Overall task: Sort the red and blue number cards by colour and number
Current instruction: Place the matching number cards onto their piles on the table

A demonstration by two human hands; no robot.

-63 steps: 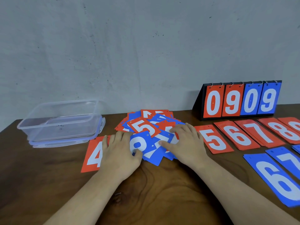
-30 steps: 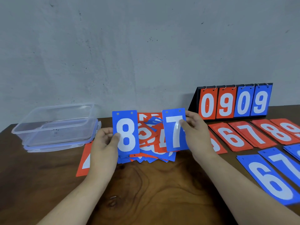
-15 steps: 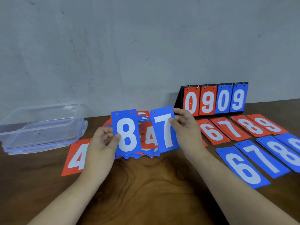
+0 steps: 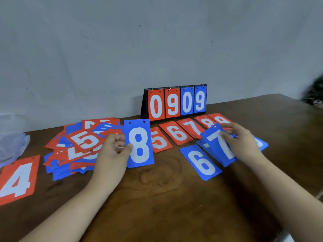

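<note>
Now our right hand (image 4: 243, 144) pinches a blue 7 card (image 4: 218, 145) above its three-o'clock pile (image 4: 201, 142); our left hand (image 4: 113, 151) grips a blue 8 card (image 4: 139, 145), due next.

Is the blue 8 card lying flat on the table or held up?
Held up: the left hand pinches the blue 8 card by its left edge, upright, facing the camera.

The scoreboard (image 4: 176, 102) reads 0 9 on red, then 0 9 on blue. Below it lie a red 5 card (image 4: 160, 142), red 6 card (image 4: 176, 132), red 7 card (image 4: 192, 127), red 8 card (image 4: 205, 121) and red 9 card (image 4: 221, 119). Far left lies a red 4 card (image 4: 17, 179). The left hand (image 4: 113, 151) holds a blue 8 card (image 4: 139, 144), and the right hand (image 4: 243, 142) holds a blue 7 card (image 4: 218, 145). Beside that lies a blue 6 card (image 4: 201, 162). The pile's top card (image 4: 85, 140) reads 5 on red.
</note>
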